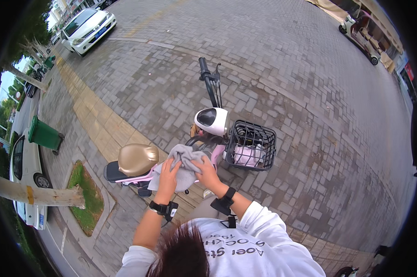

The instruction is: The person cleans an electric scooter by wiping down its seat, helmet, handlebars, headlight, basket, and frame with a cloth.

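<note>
Both my hands are on a grey cloth (184, 155), a towel by its look, bunched at the top and hanging flat below. My left hand (168, 178) grips its left side, and my right hand (207, 173) grips the right side, fingers pressed into the folds. The cloth lies over the middle of a pink electric bike (218, 152), hiding much of its frame. Left of the cloth is the shiny gold saddle (138, 159). Beyond it are the white dash housing (212, 121) and a handlebar grip (203, 64) with a brake lever (217, 71).
A black wire basket (275, 149) on the bike holds a pink item (245, 155) and other small things. A green wheeled bin (44, 135), a tree trunk (42, 195) and parked white cars stand left. At the far right is a three-wheeled vehicle (359, 38).
</note>
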Action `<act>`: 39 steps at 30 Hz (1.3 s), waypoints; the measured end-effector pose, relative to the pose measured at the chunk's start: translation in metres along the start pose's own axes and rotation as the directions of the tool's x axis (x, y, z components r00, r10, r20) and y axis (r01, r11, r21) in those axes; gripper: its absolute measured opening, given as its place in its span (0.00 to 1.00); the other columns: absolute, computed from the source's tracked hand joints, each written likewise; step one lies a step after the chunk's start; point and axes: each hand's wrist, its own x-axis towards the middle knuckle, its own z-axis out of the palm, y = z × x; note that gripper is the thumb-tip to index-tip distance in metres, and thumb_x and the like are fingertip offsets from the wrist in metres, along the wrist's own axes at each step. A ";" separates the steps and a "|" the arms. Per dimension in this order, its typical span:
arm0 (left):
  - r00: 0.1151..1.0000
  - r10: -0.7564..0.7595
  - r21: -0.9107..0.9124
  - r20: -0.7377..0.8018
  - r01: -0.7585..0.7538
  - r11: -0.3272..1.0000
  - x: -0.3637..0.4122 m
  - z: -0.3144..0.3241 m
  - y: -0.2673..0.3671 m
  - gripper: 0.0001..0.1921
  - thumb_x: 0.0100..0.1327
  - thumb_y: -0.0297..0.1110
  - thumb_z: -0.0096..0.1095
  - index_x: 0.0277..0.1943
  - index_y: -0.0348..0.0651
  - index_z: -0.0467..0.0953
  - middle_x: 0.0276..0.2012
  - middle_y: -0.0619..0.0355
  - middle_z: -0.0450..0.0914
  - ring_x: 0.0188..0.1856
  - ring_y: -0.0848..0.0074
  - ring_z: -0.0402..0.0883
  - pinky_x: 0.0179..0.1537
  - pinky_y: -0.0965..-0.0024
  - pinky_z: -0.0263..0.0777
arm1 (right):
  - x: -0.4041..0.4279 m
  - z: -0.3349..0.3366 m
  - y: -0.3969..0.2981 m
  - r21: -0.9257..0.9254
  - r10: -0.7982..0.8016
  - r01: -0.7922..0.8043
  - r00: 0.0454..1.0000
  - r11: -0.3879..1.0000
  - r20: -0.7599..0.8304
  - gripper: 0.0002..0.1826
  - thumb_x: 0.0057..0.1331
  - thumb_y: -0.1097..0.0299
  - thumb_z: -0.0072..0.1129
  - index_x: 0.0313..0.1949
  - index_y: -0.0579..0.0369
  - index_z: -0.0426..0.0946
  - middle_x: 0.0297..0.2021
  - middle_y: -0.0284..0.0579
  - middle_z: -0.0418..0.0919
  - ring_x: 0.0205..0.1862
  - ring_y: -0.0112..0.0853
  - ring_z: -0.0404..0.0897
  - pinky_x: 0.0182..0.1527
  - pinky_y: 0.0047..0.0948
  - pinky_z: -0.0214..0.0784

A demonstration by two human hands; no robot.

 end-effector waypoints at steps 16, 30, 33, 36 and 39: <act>0.988 0.043 -0.142 0.151 -0.021 0.990 0.055 0.017 0.003 0.28 0.43 0.29 0.63 0.51 0.43 0.66 0.55 0.46 0.58 0.55 0.54 0.57 0.56 0.57 0.51 | 0.050 -0.043 0.012 -0.175 0.055 -0.065 0.997 0.982 -0.062 0.29 0.44 0.83 0.47 0.49 0.48 0.68 0.38 0.55 0.63 0.43 0.50 0.66 0.45 0.37 0.62; 0.983 -0.172 -0.270 0.071 0.185 0.945 0.040 -0.036 0.033 0.37 0.40 0.34 0.64 0.57 0.41 0.60 0.51 0.48 0.60 0.47 0.57 0.63 0.49 0.62 0.58 | 0.067 -0.065 -0.018 0.158 -0.101 0.013 0.817 0.987 0.567 0.27 0.43 0.80 0.47 0.48 0.52 0.71 0.36 0.52 0.66 0.37 0.43 0.68 0.44 0.29 0.61; 0.953 -0.224 0.034 0.204 0.222 0.974 0.028 -0.034 0.070 0.41 0.36 0.43 0.69 0.56 0.40 0.60 0.48 0.48 0.62 0.46 0.58 0.62 0.48 0.61 0.57 | 0.054 -0.073 -0.005 0.419 -0.217 -0.067 0.776 0.905 0.593 0.27 0.44 0.79 0.47 0.48 0.54 0.70 0.33 0.49 0.68 0.35 0.38 0.69 0.41 0.28 0.61; 0.913 -0.340 0.092 0.227 0.328 0.940 0.022 -0.013 0.103 0.41 0.34 0.47 0.70 0.52 0.36 0.63 0.43 0.48 0.63 0.46 0.57 0.62 0.48 0.60 0.57 | 0.045 -0.093 0.005 0.434 -0.204 -0.208 0.656 0.877 0.726 0.25 0.47 0.80 0.49 0.49 0.58 0.69 0.34 0.45 0.71 0.38 0.29 0.70 0.45 0.25 0.61; 0.883 -0.419 0.106 0.213 0.405 0.908 0.026 0.023 0.121 0.33 0.36 0.44 0.70 0.45 0.35 0.67 0.42 0.48 0.63 0.46 0.58 0.62 0.47 0.62 0.58 | 0.041 -0.116 0.023 0.480 -0.034 -0.566 0.623 0.671 0.782 0.26 0.48 0.79 0.50 0.50 0.59 0.66 0.38 0.44 0.72 0.41 0.27 0.71 0.47 0.23 0.61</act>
